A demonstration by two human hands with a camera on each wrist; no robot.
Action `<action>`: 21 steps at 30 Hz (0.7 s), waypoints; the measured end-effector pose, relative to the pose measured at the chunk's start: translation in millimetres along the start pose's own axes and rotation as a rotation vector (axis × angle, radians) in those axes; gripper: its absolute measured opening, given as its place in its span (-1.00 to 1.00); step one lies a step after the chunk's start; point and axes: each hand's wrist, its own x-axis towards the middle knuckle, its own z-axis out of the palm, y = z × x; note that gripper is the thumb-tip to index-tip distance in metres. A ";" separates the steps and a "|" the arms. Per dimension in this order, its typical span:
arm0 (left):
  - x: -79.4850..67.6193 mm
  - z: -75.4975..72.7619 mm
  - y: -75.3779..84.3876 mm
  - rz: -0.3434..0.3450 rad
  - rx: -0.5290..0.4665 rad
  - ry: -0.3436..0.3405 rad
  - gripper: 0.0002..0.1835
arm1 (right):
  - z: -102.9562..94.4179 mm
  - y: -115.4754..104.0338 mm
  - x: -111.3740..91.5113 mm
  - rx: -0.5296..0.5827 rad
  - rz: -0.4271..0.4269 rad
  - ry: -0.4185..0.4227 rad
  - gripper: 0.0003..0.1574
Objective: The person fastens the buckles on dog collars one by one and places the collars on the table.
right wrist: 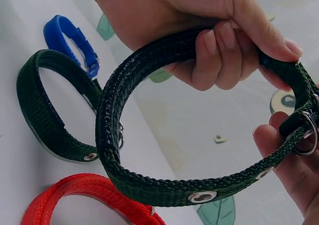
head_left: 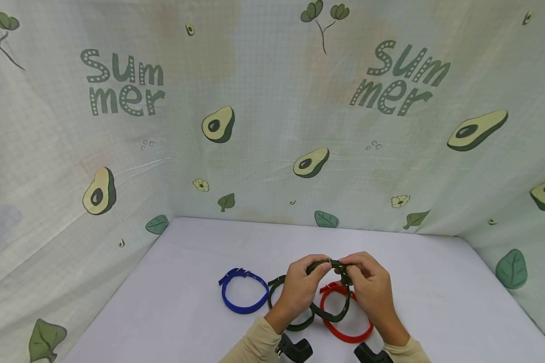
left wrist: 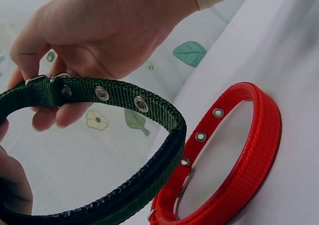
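Both hands hold a dark green collar point(head_left: 335, 318) raised over the others. My left hand point(head_left: 300, 285) grips its padded stretch, fingers curled round the band and thumb along it in the right wrist view. My right hand point(head_left: 371, 283) pinches the strap at the buckle, where a metal D-ring point(right wrist: 311, 143) hangs. Metal eyelets point(right wrist: 202, 197) run along the webbing, and the strap forms a loop. Below lies a red collar point(head_left: 348, 338), partly behind the held one. A second green collar point(head_left: 300, 326) lies under my left wrist, partly hidden by it.
A blue collar point(head_left: 244, 309) lies at the left, beside the second green one. The white tabletop point(head_left: 172, 302) meets a printed cloth point(head_left: 263, 176) at the back and sides. Black wrist cameras point(head_left: 296, 349) are strapped to both wrists.
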 end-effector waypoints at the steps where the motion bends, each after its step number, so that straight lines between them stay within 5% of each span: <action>1: 0.0 -0.2 0.0 -0.007 -0.003 0.001 -0.74 | 0.3 0.2 -0.1 0.001 -0.002 -0.001 -0.67; 9: -0.5 -1.0 -0.4 -0.085 -0.056 -0.005 -0.76 | 2.3 0.2 -2.8 -0.057 -0.026 -0.001 -0.67; 21: 1.5 -3.6 -0.8 -0.108 -0.147 -0.009 -0.70 | 2.6 3.8 -2.6 -0.128 -0.104 -0.040 -0.62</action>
